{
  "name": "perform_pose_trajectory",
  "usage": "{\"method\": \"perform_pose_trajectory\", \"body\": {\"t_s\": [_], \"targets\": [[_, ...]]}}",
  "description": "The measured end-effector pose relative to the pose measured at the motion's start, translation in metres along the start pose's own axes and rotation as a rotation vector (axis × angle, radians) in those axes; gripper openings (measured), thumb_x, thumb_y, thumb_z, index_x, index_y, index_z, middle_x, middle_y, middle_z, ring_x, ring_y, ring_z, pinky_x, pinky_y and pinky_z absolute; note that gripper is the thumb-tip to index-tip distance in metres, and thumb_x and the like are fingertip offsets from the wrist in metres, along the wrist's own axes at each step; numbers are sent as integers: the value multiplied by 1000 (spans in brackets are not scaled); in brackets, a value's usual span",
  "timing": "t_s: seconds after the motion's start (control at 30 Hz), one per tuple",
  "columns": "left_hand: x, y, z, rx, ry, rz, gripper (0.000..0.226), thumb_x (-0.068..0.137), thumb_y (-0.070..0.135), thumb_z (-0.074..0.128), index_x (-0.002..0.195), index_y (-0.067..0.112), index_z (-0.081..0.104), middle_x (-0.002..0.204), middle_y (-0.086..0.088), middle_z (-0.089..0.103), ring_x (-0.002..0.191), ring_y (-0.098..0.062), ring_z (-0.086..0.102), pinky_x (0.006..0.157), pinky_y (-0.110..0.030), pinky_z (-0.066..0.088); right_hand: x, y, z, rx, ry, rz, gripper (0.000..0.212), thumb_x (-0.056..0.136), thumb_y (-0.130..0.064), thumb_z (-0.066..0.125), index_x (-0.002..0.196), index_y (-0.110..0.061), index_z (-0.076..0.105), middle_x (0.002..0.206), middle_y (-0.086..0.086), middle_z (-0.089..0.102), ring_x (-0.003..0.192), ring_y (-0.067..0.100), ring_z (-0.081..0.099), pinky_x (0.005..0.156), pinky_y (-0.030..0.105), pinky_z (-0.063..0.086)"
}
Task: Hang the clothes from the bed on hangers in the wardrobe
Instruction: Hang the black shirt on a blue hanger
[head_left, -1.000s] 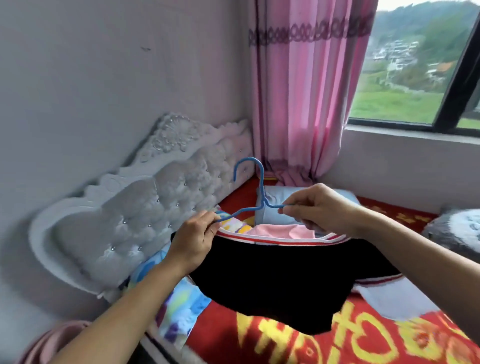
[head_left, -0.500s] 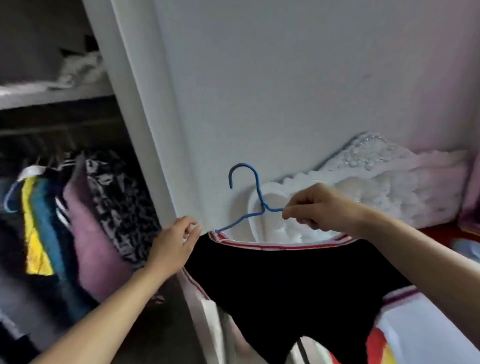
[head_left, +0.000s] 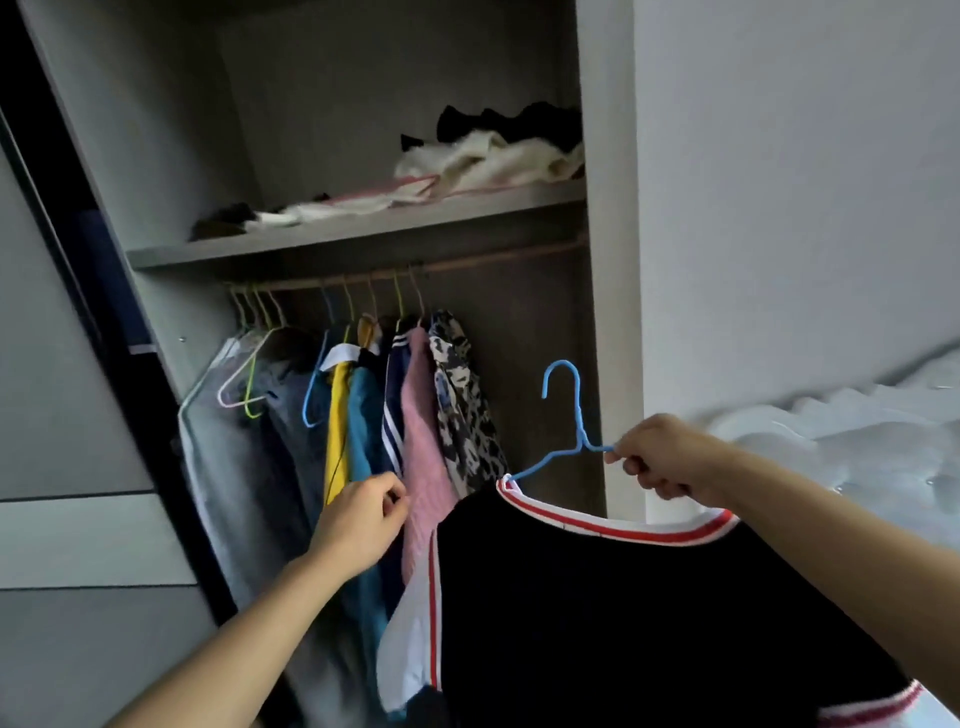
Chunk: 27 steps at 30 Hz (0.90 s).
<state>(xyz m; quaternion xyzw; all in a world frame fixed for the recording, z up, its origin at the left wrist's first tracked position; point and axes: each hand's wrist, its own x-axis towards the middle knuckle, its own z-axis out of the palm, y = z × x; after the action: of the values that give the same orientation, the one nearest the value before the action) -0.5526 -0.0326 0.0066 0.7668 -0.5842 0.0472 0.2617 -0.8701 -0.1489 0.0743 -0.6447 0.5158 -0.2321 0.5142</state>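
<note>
A black shirt (head_left: 623, 613) with a red and white striped collar hangs on a blue wire hanger (head_left: 566, 415). My right hand (head_left: 665, 457) is shut on the hanger's right shoulder and holds it in front of the wardrobe's right side panel. My left hand (head_left: 358, 519) is off the shirt; its fingers are loosely curled beside the pink garment (head_left: 423, 457) on the wardrobe rail (head_left: 467, 265). The hanger's hook points up, well below the rail.
Several garments hang on the rail's left half: grey, yellow, teal, navy striped, pink, leopard print. Empty hangers (head_left: 249, 374) hang at the far left. A shelf (head_left: 363, 223) above holds folded clothes. The white padded headboard (head_left: 857, 441) is at right.
The view has swung from the bed and window to the open wardrobe. The shirt on its hanger came along in my right hand. My left hand let go of the shirt and reached toward the hung clothes.
</note>
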Motion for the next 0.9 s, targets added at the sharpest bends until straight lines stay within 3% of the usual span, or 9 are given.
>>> {"method": "perform_pose_trajectory", "body": {"t_s": [0.13, 0.27, 0.33, 0.4, 0.5, 0.57, 0.6, 0.7, 0.9], "targets": [[31, -26, 4, 11, -24, 4, 5, 89, 32, 60, 85, 29, 61, 73, 10, 63, 71, -11, 61, 63, -32, 52, 30, -27, 27, 281, 19, 69, 29, 94, -3, 45, 66, -7, 48, 53, 6, 38, 41, 12, 32, 38, 16, 27], [66, -32, 14, -30, -17, 88, 6, 90, 28, 59, 85, 29, 62, 81, 11, 59, 74, -8, 59, 67, -37, 53, 62, -70, 52, 544, 115, -44, 32, 93, 3, 35, 64, -8, 42, 53, 5, 36, 40, 11, 32, 34, 12, 25], [84, -34, 16, -17, 2, 108, 8, 92, 30, 56, 93, 26, 63, 90, 7, 55, 81, -11, 58, 69, -36, 51, 82, -96, 64, 509, 175, -134, 31, 93, 2, 34, 65, -9, 41, 52, 5, 40, 40, 12, 36, 34, 13, 25], [107, -37, 16, 8, 32, 122, 13, 93, 33, 54, 100, 24, 61, 96, 5, 51, 87, -14, 57, 70, -34, 49, 109, -121, 71, 388, 262, -201, 27, 94, -3, 39, 68, -13, 41, 63, 5, 43, 48, 15, 40, 39, 22, 34], [146, -43, 11, 33, 96, 140, 20, 93, 33, 54, 107, 20, 60, 99, 3, 47, 98, -16, 53, 69, -31, 43, 161, -156, 74, 334, 369, -270, 16, 95, -9, 40, 87, -8, 54, 80, 11, 50, 61, 20, 48, 52, 30, 40], [172, -46, 5, 51, 127, 143, 22, 93, 32, 55, 110, 20, 60, 101, 5, 46, 102, -15, 51, 70, -29, 40, 196, -179, 74, 364, 452, -264, 27, 97, -14, 42, 118, -1, 54, 98, 13, 58, 78, 27, 59, 60, 31, 45], [184, -47, 2, 60, 136, 146, 22, 93, 32, 55, 112, 21, 60, 103, 5, 46, 104, -15, 51, 71, -28, 40, 211, -189, 73, 387, 504, -245, 31, 97, -17, 44, 124, -3, 51, 106, 11, 60, 87, 29, 62, 65, 33, 50], [217, -52, -3, 103, 149, 162, 25, 93, 32, 55, 115, 22, 59, 111, 4, 48, 109, -16, 50, 79, -31, 45, 251, -213, 61, 396, 651, -234, 33, 97, -16, 46, 127, -3, 53, 122, 14, 61, 108, 32, 61, 87, 37, 52], [266, -67, 12, 130, 152, 237, 28, 91, 30, 55, 115, 18, 60, 113, -3, 51, 109, -23, 50, 85, -37, 46, 303, -215, 27, 228, 826, -170, 45, 100, -17, 45, 140, 1, 38, 146, 19, 41, 134, 33, 41, 106, 35, 35]]}}
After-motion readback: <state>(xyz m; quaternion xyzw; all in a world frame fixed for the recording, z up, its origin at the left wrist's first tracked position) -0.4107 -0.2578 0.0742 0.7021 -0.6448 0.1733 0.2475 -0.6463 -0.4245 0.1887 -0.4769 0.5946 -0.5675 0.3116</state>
